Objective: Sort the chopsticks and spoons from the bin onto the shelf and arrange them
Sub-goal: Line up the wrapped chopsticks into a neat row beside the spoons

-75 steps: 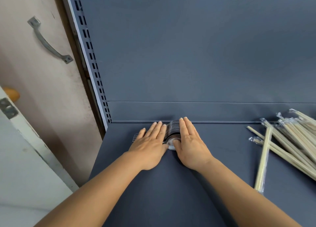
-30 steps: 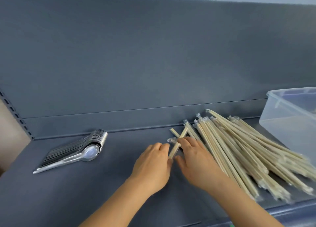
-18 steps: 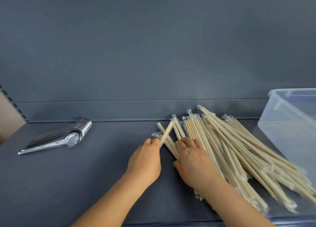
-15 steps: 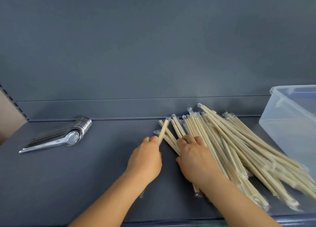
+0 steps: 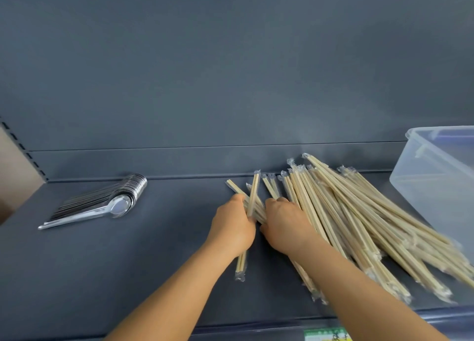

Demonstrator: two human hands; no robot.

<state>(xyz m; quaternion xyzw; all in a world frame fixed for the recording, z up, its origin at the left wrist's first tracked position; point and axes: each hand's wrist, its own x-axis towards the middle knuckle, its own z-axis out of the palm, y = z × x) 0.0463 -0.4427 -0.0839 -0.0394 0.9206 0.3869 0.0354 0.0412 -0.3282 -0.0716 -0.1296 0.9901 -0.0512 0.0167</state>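
I am seeing wrapped chopsticks lying fanned on the shelf; nested steel spoons are resting at left, clear bin at right.

On a dark shelf the left hand grips one wrapped chopstick pair, lifted off the rest. The right hand lies on the left edge of the chopstick pile, fingers curled. Nested spoons lie well to the left; a clear bin stands at the right
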